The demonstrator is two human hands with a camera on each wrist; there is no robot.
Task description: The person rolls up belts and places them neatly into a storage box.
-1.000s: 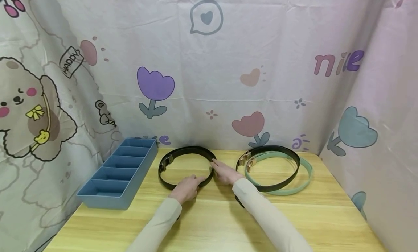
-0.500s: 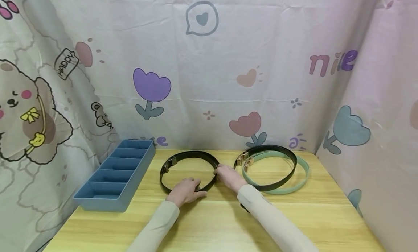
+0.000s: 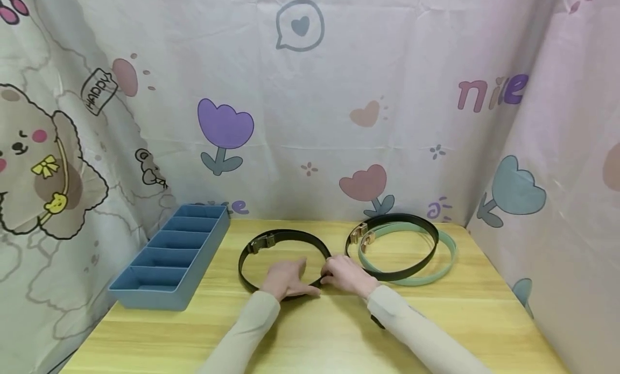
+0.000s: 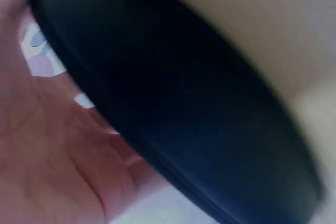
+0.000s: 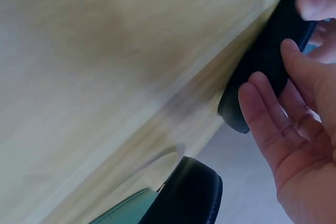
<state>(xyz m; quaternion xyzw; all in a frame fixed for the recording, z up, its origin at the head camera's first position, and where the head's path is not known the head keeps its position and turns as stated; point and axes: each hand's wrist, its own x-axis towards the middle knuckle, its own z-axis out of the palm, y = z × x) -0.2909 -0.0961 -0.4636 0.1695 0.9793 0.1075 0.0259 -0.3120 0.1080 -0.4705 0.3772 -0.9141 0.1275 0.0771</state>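
A black belt (image 3: 300, 235) is coiled into a ring at the middle of the table, its dark metal buckle (image 3: 262, 244) at the back left. My left hand (image 3: 282, 280) is at the ring's front, fingers straight inside the loop and thumb spread outward. In the left wrist view the black band (image 4: 173, 93) crosses in front of the palm (image 4: 52, 161). On the ring's right side my right hand (image 3: 347, 274) pinches the band; the right wrist view has its fingertips (image 5: 257, 90) against the belt (image 5: 273, 45).
Right of the hands, another coiled black belt (image 3: 411, 270) with a gold-toned buckle overlaps a mint-green belt (image 3: 449, 261). A blue divided box (image 3: 194, 277) with several compartments stands at the left of the wooden table (image 3: 329, 336). A patterned curtain (image 3: 300, 121) hangs behind.
Both hands have moved nearer to me and slightly right, the right hand sliding round to the ring's front right. The black belt has shifted the same way, and its buckle has turned toward the back.
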